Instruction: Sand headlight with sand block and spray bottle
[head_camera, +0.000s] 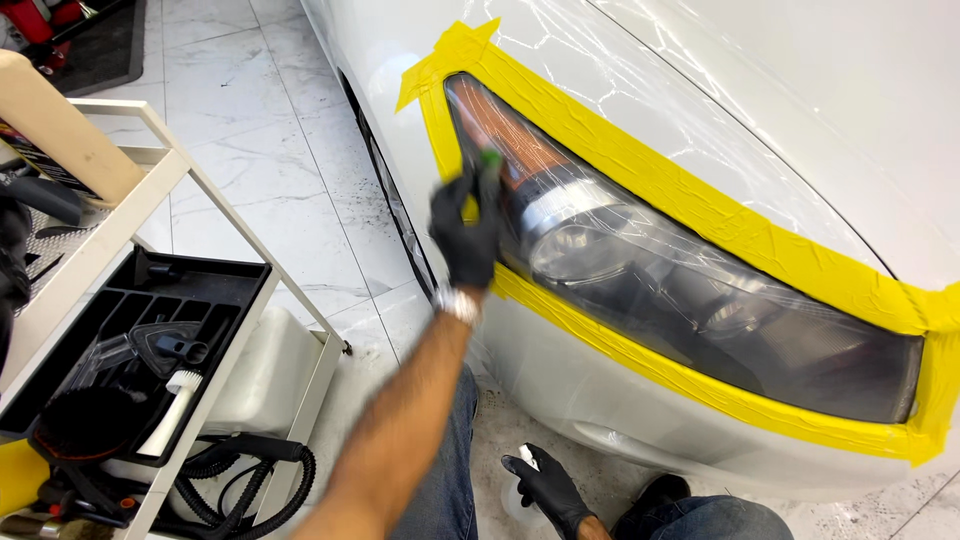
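Note:
My left hand (465, 235), in a black glove with a watch at the wrist, reaches up to the headlight (680, 290) of a white car (780, 100). It presses a small green pad (490, 160) against the lens near its upper left end. Yellow masking tape (640, 170) frames the headlight all round. My right hand (545, 490), also in a black glove, is low near the floor between my knees. It grips a white bottle (527, 462), most of which is hidden by the glove.
A white cart (150, 190) stands at the left, with a black tray (215, 290) of tools and a white brush (175, 405). A coiled black hose (260, 470) and a white machine (265, 370) sit lower. The floor is pale marble tile (270, 130).

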